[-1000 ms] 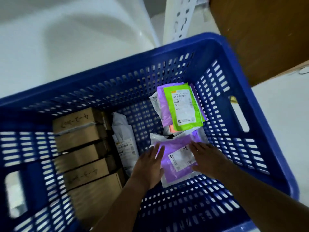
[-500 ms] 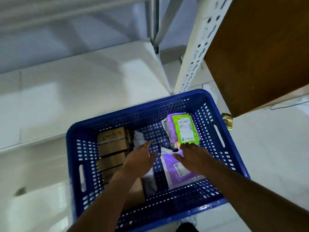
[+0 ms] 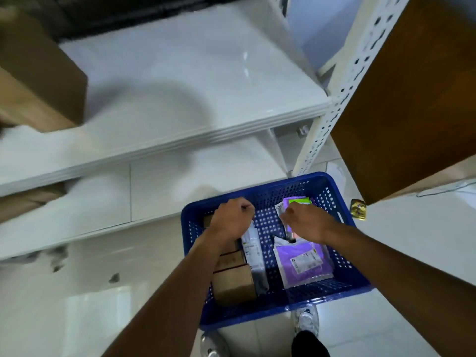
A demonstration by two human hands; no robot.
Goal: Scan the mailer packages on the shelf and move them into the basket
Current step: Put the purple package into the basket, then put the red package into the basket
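Head view looks steeply down at a blue perforated basket (image 3: pixel 342 287) on the pale tiled floor, just near of a white metal shelf unit (image 3: pixel 180 99).

Both bare forearms reach in from the near edge, with the hands above the far half of the basket. The left hand (image 3: pixel 233 219) is closed in a fist, knuckles up, with nothing visible in it. It sits over the far left corner. The right hand (image 3: pixel 306 222) is beside it to the right, apart from it, with its fingers bent downward. The fingertips are hidden, so I cannot tell whether they hold anything.

A purple mailer (image 3: pixel 302 264) with a white label lies flat on the basket floor at the near right. A green mailer (image 3: pixel 298 201) leans at the far right wall on top of another purple one, partly hidden by the right hand. A grey-white mailer (image 3: pixel 253 253) stands on edge near the middle, against a row of small cardboard boxes (image 3: pixel 233 284) lined along the left wall.

A large brown carton (image 3: pixel 38 81) sits on the shelf at far left. The perforated white upright (image 3: pixel 342 94) rises at right, beside a brown panel (image 3: pixel 412 99). A small gold packet (image 3: pixel 358 209) lies on the floor just right of the basket. A white shoe (image 3: pixel 306 320) shows at the basket's near edge.
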